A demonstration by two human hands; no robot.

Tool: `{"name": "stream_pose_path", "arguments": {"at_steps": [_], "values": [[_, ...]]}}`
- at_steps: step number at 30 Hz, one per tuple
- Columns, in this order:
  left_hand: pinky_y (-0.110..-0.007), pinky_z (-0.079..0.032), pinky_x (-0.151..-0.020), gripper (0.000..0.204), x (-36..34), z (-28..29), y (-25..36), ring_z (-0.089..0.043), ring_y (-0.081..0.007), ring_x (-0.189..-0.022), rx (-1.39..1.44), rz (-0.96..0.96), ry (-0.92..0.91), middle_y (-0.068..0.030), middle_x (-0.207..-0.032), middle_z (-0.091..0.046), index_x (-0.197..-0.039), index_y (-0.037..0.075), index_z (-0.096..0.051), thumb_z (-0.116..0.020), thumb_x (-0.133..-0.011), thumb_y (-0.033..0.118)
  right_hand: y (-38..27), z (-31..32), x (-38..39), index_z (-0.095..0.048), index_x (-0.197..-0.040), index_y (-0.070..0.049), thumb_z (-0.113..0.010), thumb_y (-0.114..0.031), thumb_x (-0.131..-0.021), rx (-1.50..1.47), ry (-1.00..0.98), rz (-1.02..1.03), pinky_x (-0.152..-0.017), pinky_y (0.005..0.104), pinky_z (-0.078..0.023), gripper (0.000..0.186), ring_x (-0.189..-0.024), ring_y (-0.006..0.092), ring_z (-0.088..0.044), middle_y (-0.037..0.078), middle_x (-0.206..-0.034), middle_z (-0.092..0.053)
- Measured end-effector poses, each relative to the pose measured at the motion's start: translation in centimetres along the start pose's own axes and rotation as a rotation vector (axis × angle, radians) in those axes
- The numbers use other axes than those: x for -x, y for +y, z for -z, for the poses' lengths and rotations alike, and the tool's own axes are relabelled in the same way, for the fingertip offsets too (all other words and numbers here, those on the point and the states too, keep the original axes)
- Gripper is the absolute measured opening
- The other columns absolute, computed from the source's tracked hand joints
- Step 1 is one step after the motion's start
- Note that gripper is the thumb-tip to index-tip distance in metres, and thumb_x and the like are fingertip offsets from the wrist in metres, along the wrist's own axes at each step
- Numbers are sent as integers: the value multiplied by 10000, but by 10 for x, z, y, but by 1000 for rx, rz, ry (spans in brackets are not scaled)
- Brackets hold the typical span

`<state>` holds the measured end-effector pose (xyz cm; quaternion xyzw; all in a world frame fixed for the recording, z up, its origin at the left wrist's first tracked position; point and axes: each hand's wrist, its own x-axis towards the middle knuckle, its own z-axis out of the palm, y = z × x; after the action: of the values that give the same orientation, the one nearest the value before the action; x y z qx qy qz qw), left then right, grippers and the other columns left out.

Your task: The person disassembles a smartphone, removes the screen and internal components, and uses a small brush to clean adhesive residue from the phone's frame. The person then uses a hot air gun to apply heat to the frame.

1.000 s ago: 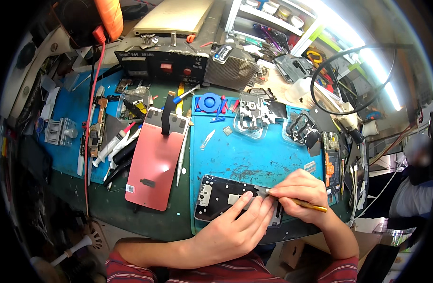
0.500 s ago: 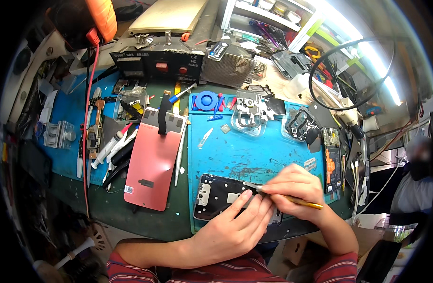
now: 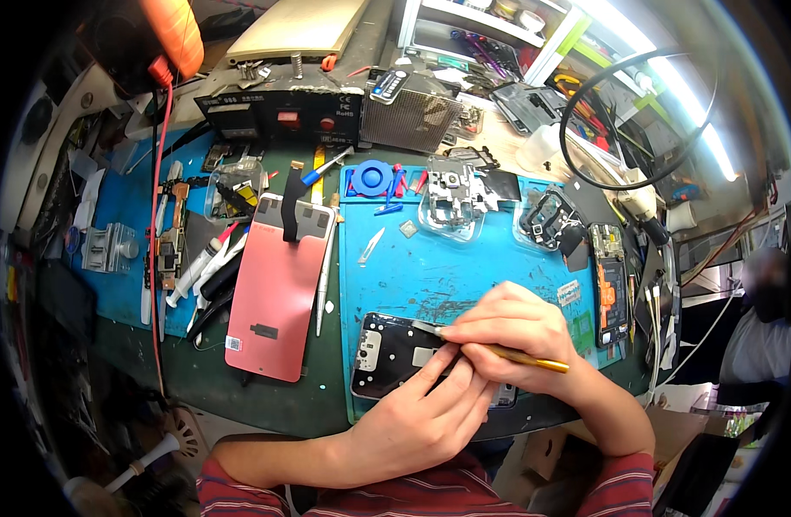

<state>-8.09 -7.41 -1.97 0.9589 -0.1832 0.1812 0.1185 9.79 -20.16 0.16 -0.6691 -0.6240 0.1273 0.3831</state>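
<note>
A dark phone frame (image 3: pixel 388 355) with white spots lies on the near part of the blue work mat (image 3: pixel 464 276). My left hand (image 3: pixel 425 422) rests over its right half, with the fingers together pressing and steadying it; that part of the frame is mostly hidden. In my right hand (image 3: pixel 520 336) is a slim knife (image 3: pixel 531 358) with a golden handle. Its thin grey blade points left and meets the far long edge of the frame. The fingertips of both hands are close together above the frame.
Left of the mat lies a pink-backed phone screen (image 3: pixel 275 302) with a black ribbon cable. Clear trays of phone parts (image 3: pixel 451 202) stand farther back, before a black power box (image 3: pixel 283 116). An opened phone (image 3: pixel 609 280) lies at right, and a cable loop (image 3: pixel 576 164) hangs above.
My right hand and the knife have moved left along the frame's far edge, and more of the blade shows. The left hand stays on the frame. The whole view has shifted slightly.
</note>
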Motion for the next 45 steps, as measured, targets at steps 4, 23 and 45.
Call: {"name": "stream_pose_path", "arguments": {"at_steps": [4, 23, 45], "values": [[-471, -480, -1158, 386, 0, -2, 0, -641, -295, -1253, 16, 30, 59, -174, -1321, -690, -1243, -43, -722, -648, -995, 244, 0, 14, 24, -801, -1106, -56, -794, -11, -825, 71, 15, -50, -783, 348, -572, 284, -855, 236, -709, 71, -979, -780], [-482, -493, -1141, 429, 1, 3, 1, -632, -327, -1247, -30, -43, 32, -196, -1285, -681, -1238, -68, -710, -646, -901, 190, 4, -22, -38, -816, -1095, -59, -762, -36, -889, -194, -11, -20, -796, 351, -564, 214, -868, 222, -720, 68, -948, -791], [-435, -531, -1105, 354, 27, 25, 16, -667, -282, -1275, 48, 26, 99, -140, -1348, -701, -1270, 42, -720, -652, -931, 123, -21, 8, 45, -795, -1104, -49, -758, -24, -872, -73, 99, -147, -773, 346, -578, 237, -887, 239, -732, 89, -978, -779]]}}
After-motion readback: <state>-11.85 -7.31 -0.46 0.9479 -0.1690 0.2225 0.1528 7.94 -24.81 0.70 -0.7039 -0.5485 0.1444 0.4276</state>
